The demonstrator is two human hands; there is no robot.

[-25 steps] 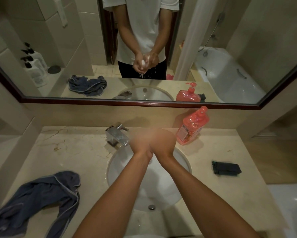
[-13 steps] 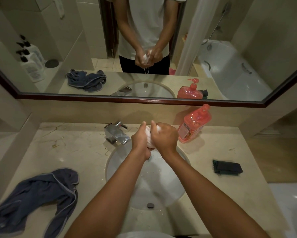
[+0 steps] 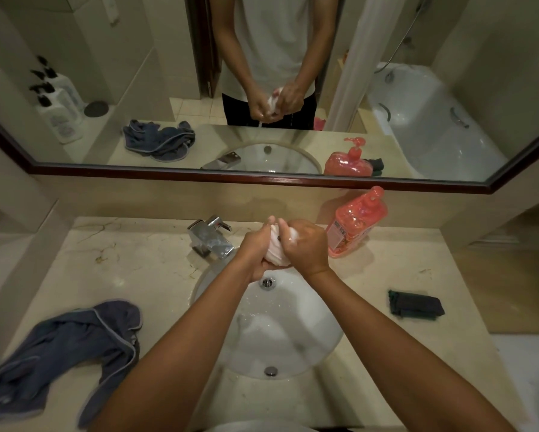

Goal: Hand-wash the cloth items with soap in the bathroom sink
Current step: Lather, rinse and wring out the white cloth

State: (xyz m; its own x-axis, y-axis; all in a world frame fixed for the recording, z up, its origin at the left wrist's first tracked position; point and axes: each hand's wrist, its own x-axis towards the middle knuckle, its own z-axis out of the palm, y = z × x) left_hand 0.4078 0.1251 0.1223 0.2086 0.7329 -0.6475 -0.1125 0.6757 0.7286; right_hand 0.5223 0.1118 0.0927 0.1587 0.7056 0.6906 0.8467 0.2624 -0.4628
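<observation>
A small white cloth (image 3: 276,249), bunched and soapy, is squeezed between both hands above the back of the white sink (image 3: 321,347). My left hand (image 3: 253,247) grips it from the left, my right hand (image 3: 307,244) grips it from the right, fingers curled over the top. Most of the cloth is hidden inside the hands. A red soap pump bottle (image 3: 357,222) stands just right of my right hand. A blue-grey cloth (image 3: 65,347) lies crumpled on the counter at left. A dark folded cloth (image 3: 416,305) lies on the counter at right.
A chrome faucet (image 3: 212,236) stands left of the hands at the sink's back edge. The beige counter (image 3: 137,266) runs to a wall mirror (image 3: 293,88) behind. White pump bottles (image 3: 59,101) and a bathtub (image 3: 433,120) appear in the reflection.
The hands have shifted slightly while working the white cloth, and they stay over the back of the sink. The view has tilted down a little.
</observation>
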